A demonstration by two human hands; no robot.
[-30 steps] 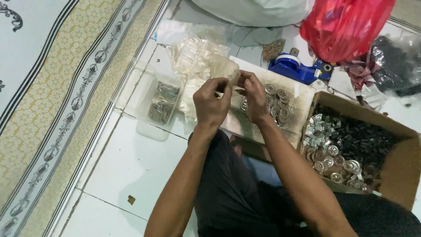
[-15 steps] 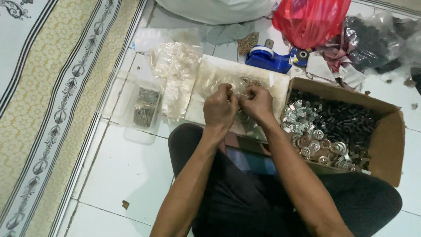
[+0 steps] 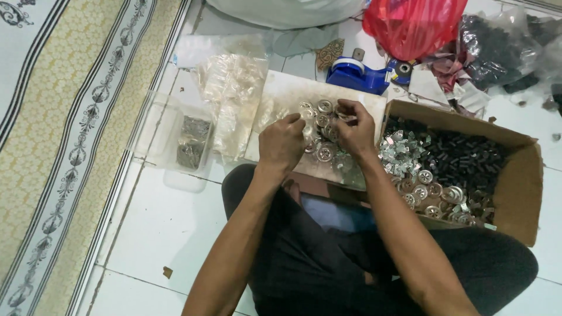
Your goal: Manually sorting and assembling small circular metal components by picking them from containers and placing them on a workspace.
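In the frame centre, both hands pinch small parts: left hand, right hand closed on a metal disc; better hold it steady above the board.

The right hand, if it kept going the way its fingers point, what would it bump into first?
Probably the round metal discs on the flat board. The right hand points up and left, right over them. Depth is hard to judge.

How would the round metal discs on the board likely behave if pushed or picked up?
The round metal discs look thin and rigid, so probably stiff and light. Lying flat on the board, they would likely slide rather than roll. Their shine suggests slippery surfaces.
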